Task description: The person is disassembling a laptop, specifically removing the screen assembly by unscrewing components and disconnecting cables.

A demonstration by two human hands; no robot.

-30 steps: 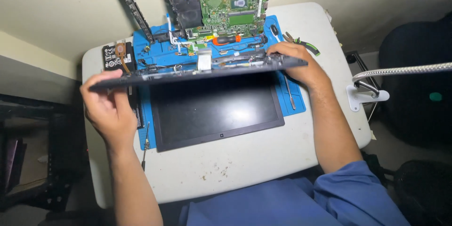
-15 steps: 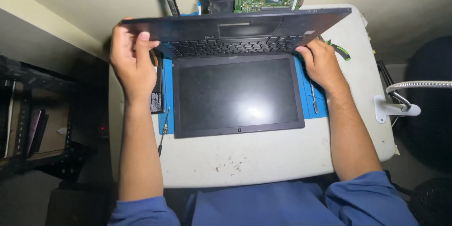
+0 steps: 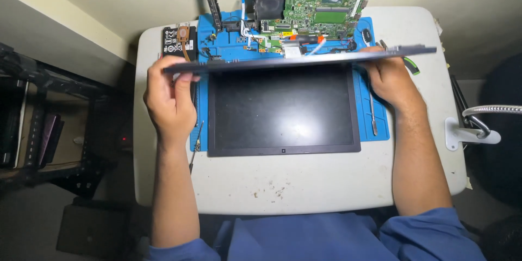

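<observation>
Both hands, left hand (image 3: pixel 169 98) and right hand (image 3: pixel 389 79), grip the laptop keyboard deck (image 3: pixel 299 58), now tipped edge-on (probably lifted clear) above the screen (image 3: pixel 283 106).

You hold the thin dark-grey laptop cover panel (image 3: pixel 299 58) edge-on, nearly level, slightly tilted, above the black screen's far edge.

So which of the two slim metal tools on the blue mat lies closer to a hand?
The silver metal pry tool, just beside the right hand; the thin dark screwdriver lies below the left hand.
</observation>
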